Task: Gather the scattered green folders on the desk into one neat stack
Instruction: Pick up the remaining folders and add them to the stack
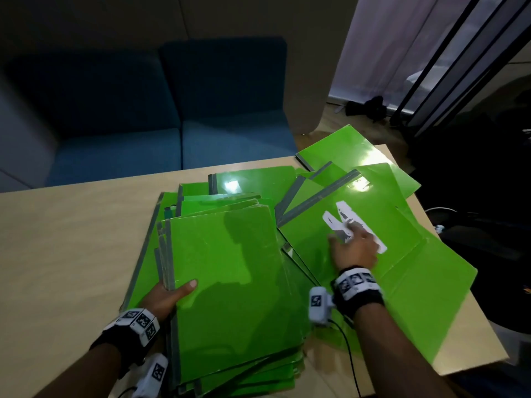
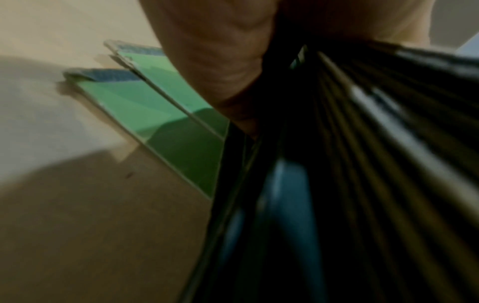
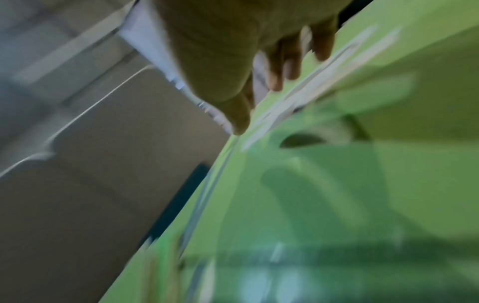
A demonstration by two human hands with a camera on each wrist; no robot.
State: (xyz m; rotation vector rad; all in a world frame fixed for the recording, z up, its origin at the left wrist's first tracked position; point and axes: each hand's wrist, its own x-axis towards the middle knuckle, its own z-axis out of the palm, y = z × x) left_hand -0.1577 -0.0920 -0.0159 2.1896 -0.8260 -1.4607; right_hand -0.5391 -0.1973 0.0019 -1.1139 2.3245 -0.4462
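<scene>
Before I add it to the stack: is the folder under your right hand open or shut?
Open: the folder lies spread flat, crease showing, white metal fastener exposed.

A light wooden desk [image 1: 71, 225] fills the lower part of the head view, its surface pale and matte. Beyond the desk's far edge stands a blue upholstered sofa [image 1: 178, 110] with two seat cushions and two back cushions, dim in shadow. Behind the sofa rises a plain beige wall panel [image 1: 301, 53] with a rounded lower corner. To the right of the sofa, past that panel, a tall window [image 1: 402, 38] with dark slanting frames lets in pale daylight. Below the window a wooden floor [image 1: 339, 119] shows, with a dark heap [image 1: 366, 107] lying on it. Right of the desk the room falls into deep shadow.
</scene>
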